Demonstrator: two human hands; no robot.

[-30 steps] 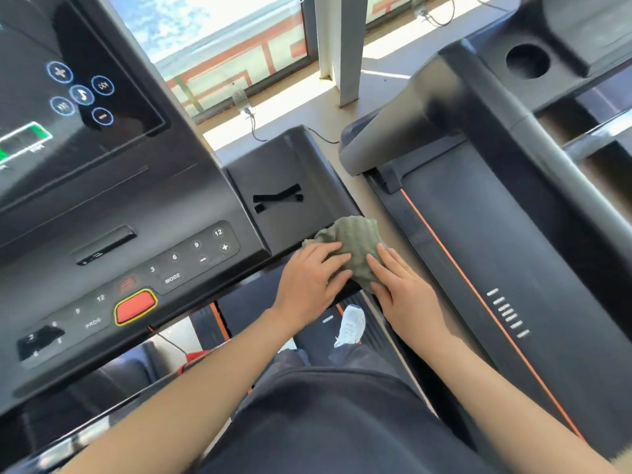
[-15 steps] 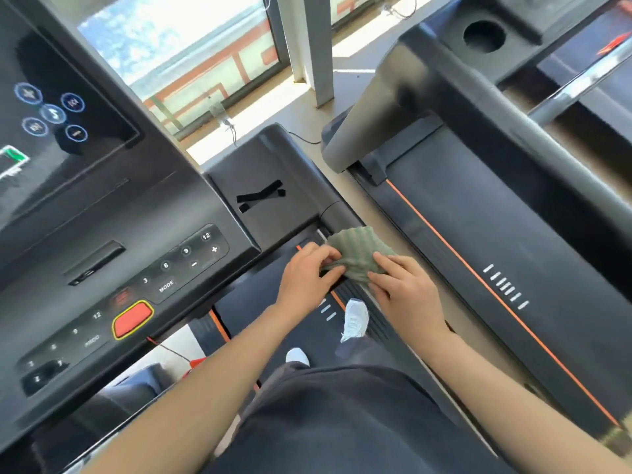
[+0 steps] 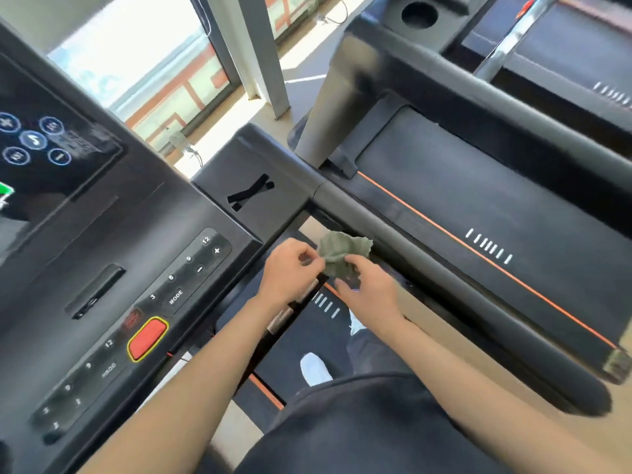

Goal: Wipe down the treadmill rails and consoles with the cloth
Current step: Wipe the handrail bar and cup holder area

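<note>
A crumpled grey-green cloth hangs in the air between my two hands, above the treadmill belt. My left hand pinches its left edge. My right hand grips it from below and the right. The black console with buttons and a red stop button fills the left. Its right tray joins the padded black side rail, which runs down to the right just beyond the cloth. The cloth touches neither rail nor console.
A second treadmill with an orange stripe lies to the right, its own rail and cup holder beyond. Windows and a grey post stand ahead. My legs and white shoe are on the belt below.
The cloth has come off the console tray's edge into the air. Both hands pulled back toward me and now bunch it between them; the view shifted, showing more of the side rail.
</note>
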